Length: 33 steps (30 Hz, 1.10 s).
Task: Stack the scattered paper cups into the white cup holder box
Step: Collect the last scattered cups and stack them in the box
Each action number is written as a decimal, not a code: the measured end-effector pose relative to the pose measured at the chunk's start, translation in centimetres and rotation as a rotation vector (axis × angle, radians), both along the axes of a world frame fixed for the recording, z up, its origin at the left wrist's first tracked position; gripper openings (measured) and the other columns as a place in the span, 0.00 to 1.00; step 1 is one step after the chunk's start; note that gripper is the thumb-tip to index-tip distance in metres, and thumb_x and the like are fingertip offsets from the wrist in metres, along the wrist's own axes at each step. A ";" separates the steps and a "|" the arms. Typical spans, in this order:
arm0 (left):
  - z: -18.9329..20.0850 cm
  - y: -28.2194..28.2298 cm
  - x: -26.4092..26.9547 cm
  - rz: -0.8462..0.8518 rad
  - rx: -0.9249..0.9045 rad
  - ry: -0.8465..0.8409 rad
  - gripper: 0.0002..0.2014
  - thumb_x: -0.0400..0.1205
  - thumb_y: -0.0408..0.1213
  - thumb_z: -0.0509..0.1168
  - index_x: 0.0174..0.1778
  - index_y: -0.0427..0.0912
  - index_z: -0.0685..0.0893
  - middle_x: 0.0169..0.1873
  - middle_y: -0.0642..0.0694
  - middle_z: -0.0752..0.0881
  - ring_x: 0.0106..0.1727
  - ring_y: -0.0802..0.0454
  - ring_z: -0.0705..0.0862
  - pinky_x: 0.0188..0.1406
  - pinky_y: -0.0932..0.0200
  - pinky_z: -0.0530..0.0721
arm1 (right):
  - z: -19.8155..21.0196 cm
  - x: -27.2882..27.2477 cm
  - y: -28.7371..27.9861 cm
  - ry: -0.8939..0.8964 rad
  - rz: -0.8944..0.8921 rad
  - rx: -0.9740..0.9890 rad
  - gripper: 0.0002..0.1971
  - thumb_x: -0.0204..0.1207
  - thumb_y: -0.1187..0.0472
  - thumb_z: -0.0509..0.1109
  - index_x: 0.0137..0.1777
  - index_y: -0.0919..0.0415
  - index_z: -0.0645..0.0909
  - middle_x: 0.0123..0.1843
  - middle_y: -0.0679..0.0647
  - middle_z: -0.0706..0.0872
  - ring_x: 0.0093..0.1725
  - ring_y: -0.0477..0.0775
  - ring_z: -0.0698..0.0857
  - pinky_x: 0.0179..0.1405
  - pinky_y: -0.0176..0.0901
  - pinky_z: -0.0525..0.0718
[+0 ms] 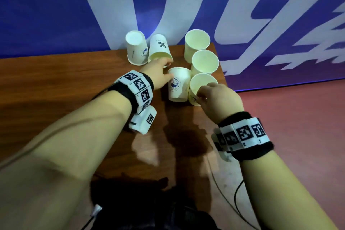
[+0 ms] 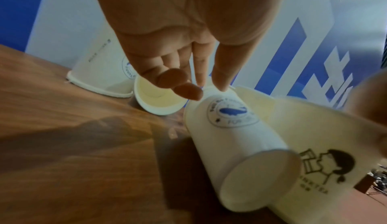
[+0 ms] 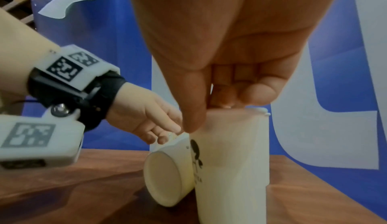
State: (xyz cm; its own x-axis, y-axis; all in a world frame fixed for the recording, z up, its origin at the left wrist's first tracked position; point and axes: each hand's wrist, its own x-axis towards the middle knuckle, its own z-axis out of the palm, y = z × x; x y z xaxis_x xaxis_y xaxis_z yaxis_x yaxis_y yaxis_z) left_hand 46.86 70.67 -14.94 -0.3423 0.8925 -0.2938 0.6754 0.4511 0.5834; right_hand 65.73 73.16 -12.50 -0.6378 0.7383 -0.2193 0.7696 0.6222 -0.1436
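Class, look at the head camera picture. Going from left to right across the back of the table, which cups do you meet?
Upside-down cup with a blue logo → tipped cup with a percent sign → plain upright cup.

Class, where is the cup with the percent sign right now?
In the head view, the percent-sign cup lies tipped at the table's far edge, between an upside-down cup on its left and upright cups on its right, just beyond the left hand.

Matt white paper cups (image 1: 178,85) stand on a glossy wood-grain table (image 1: 56,84), its smooth surface reflecting light.
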 end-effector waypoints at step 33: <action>13.1 -42.8 -22.3 0.111 0.371 0.185 0.04 0.78 0.39 0.67 0.45 0.46 0.86 0.41 0.54 0.84 0.50 0.51 0.82 0.55 0.52 0.80 | 8.5 -21.2 -30.1 0.480 0.327 0.180 0.07 0.74 0.59 0.70 0.49 0.60 0.85 0.47 0.58 0.86 0.48 0.64 0.84 0.37 0.43 0.73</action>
State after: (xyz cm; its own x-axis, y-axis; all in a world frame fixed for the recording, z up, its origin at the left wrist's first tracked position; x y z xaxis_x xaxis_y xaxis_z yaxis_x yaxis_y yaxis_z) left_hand 24.55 27.91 -1.84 -0.4592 0.8808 0.1156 0.7431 0.3095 0.5934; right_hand 44.56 43.09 -3.97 -0.8345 0.4862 0.2593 0.4095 0.8621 -0.2984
